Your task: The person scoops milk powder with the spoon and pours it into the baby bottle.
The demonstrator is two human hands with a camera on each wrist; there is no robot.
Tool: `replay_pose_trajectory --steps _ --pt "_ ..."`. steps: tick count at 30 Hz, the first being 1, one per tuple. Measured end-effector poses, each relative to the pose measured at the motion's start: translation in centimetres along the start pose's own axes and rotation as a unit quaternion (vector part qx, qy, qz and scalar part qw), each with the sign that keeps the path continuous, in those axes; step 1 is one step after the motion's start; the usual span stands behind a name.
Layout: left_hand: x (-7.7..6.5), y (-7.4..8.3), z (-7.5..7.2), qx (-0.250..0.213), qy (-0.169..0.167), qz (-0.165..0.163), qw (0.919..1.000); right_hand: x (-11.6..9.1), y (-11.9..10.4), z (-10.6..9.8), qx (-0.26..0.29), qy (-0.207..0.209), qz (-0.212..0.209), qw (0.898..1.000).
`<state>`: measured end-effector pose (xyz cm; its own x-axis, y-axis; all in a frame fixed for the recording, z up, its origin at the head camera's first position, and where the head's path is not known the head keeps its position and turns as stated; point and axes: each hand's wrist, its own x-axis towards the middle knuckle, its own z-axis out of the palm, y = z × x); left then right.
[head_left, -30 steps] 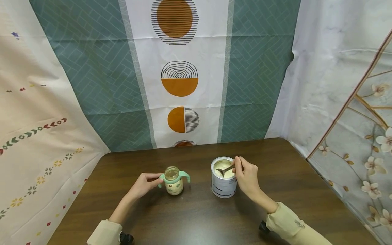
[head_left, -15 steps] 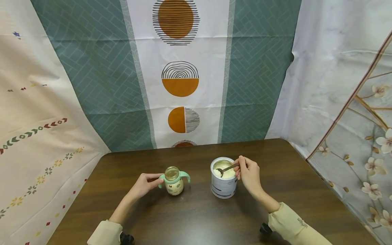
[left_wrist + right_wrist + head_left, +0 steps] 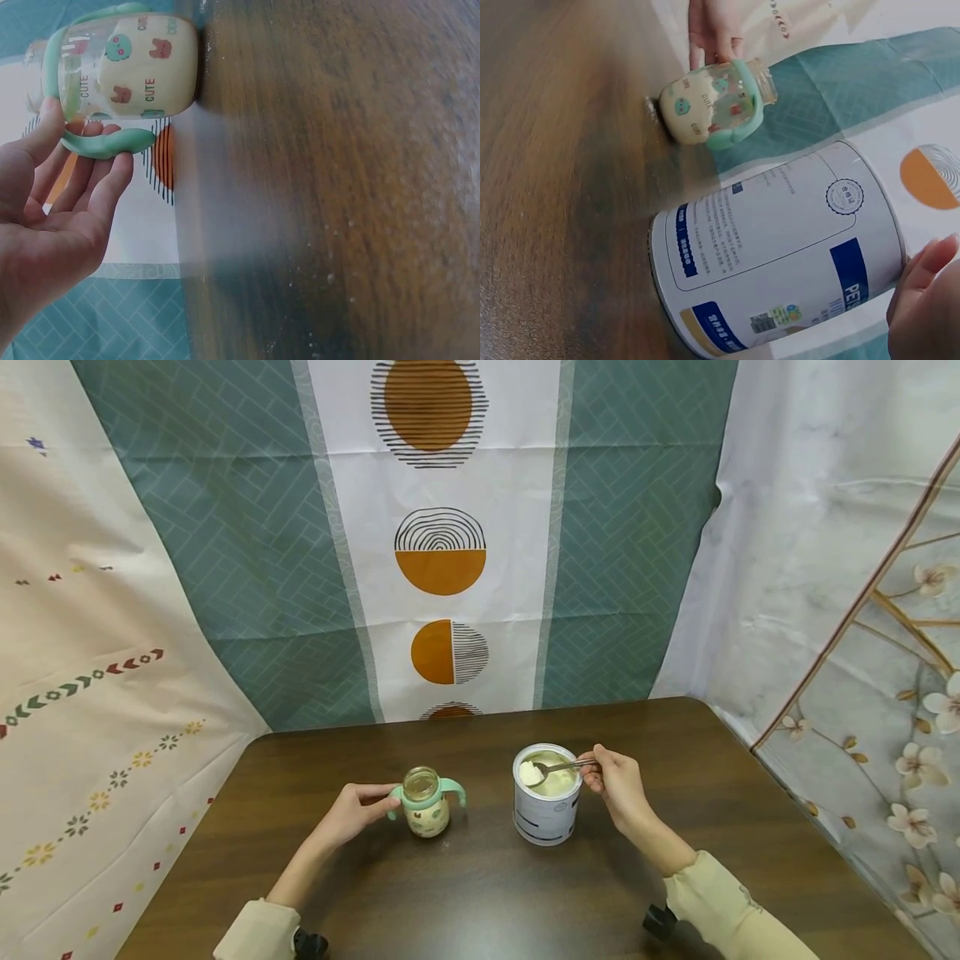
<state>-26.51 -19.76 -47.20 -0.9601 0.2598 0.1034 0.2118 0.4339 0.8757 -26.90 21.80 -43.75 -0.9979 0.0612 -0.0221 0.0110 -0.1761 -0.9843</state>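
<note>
My left hand (image 3: 351,817) grips one green handle (image 3: 112,142) of a baby bottle (image 3: 426,814), thumb near the collar and fingers around the handle. The bottle stands upright without a lid, with pale cream contents and printed animal faces. To its right stands an open white tin (image 3: 546,820) of pale yellow powder. My right hand (image 3: 619,787), at the tin's right rim, pinches the handle of a spoon (image 3: 566,767). The spoon's bowl carries a heap of powder (image 3: 532,773) over the tin's opening. In the right wrist view the spoon is out of sight.
Both containers stand on a dark brown wooden table (image 3: 480,893). A patterned cloth (image 3: 442,652) hangs behind its far edge, with other printed cloths (image 3: 840,652) at the sides. The tin lies between my right hand and the bottle.
The spoon has come up within the tin and now bears a visible heap of powder. My right hand has shifted slightly right. My left hand and the bottle stay put.
</note>
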Motion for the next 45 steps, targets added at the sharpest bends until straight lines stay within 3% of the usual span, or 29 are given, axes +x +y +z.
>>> replay_pose_trajectory --steps 9,17,29,45 --pt "0.0 0.0 0.0 0.011 0.000 0.000 0.9999 0.2 0.2 -0.9 0.069 -0.006 0.047 0.997" --pt "0.0 0.1 0.0 0.009 0.005 -0.003 0.9999 0.3 -0.3 -1.4 0.079 -0.014 0.062 0.995" --pt "0.0 0.2 0.0 0.011 0.001 0.009 0.9999 0.4 -1.0 -1.3 0.095 -0.013 0.056 0.994" --pt "0.1 0.3 0.0 0.009 0.000 0.000 1.0000 0.4 -1.7 -0.7 0.127 -0.025 0.058 0.990"
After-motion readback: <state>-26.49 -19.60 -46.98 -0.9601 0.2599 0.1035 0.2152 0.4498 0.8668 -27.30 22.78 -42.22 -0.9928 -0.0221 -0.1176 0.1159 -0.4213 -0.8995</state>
